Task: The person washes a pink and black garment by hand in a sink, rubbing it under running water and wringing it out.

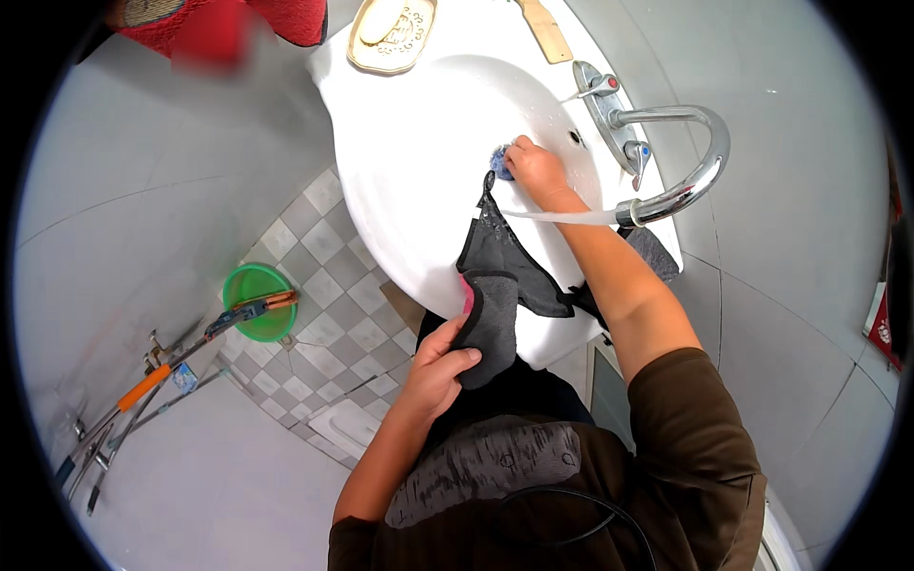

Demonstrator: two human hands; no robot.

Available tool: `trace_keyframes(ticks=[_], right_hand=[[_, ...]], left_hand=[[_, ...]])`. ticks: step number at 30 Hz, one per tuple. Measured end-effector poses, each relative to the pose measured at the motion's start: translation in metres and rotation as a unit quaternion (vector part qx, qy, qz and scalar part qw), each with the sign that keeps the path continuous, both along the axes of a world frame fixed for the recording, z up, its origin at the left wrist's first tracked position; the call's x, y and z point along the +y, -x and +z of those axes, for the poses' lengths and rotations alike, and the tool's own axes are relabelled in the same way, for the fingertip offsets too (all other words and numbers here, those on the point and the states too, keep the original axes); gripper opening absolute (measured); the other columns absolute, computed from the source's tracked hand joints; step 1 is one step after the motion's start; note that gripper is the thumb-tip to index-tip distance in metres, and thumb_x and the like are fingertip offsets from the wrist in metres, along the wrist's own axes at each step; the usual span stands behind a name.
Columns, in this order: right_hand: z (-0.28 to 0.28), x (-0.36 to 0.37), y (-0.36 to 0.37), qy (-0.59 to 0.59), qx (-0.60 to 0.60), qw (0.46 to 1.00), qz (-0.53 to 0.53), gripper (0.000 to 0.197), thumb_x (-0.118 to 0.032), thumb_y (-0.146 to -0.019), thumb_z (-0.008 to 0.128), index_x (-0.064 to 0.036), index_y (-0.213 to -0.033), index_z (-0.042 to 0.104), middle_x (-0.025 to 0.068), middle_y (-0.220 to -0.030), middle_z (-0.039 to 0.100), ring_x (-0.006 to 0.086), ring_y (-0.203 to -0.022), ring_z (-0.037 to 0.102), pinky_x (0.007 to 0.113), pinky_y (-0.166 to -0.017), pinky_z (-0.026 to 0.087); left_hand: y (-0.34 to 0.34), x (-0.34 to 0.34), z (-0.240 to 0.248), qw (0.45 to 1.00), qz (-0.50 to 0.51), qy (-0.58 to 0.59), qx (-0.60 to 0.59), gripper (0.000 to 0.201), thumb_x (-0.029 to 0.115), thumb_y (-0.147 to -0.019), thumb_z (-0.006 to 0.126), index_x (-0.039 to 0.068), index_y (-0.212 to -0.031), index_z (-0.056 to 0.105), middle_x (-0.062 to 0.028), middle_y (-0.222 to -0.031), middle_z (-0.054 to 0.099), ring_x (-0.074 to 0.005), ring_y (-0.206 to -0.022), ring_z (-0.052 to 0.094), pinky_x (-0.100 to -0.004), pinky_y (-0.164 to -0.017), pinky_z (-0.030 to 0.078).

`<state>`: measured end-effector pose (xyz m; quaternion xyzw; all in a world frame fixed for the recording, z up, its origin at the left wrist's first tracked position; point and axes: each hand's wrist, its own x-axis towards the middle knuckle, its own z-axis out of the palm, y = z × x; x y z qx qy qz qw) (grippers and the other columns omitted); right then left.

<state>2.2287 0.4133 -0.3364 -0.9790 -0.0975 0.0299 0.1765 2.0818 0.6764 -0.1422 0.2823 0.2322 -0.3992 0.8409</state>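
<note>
My left hand [438,369] grips a grey cloth piece with black edging [493,319] at its near end, over the front rim of the white washbasin [386,181]. A bit of pink shows at the cloth's left edge. Its wet, narrow far end reaches down into the bowl. Inside the bowl, my right hand [536,169] closes on a small blue textured wad [500,162], perhaps a scrubber, just beyond the cloth's tip. Water streams from the curved chrome tap [700,171] across under my right forearm onto the cloth.
A soap dish [398,52] with a pale soap and a wooden-handled item [546,30] lie on the far rim. More grey cloth [650,254] hangs over the right rim. A green bucket [259,276] and long-handled tools [143,390] stand at left; red towels [219,33] are far left.
</note>
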Motion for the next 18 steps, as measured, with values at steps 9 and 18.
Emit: trace_keyframes(ticks=[9,18], right_hand=[[-0.001,0.0,0.0,0.022,-0.039,0.998,0.034,0.003,-0.009,-0.075,0.055,-0.0065,-0.072,0.054,0.0089,-0.081,0.055,0.0272,-0.067,0.061,0.038,-0.056,0.05],[0.0,0.001,-0.001,0.047,-0.047,0.997,0.038,0.002,-0.007,-0.074,0.054,-0.0076,-0.073,0.054,0.0075,-0.078,0.054,0.0254,-0.064,0.061,0.037,-0.054,0.051]], left_hand=[[-0.003,-0.01,-0.002,1.0,-0.013,0.006,0.011,0.046,-0.006,-0.079,0.048,-0.004,-0.125,0.047,-0.0073,-0.115,0.056,-0.014,-0.104,0.053,-0.0278,-0.092,0.041],[-0.008,-0.017,0.0,1.0,-0.001,0.002,-0.004,0.045,-0.006,-0.078,0.046,-0.004,-0.124,0.048,-0.0066,-0.111,0.059,-0.0134,-0.101,0.055,-0.0274,-0.09,0.042]])
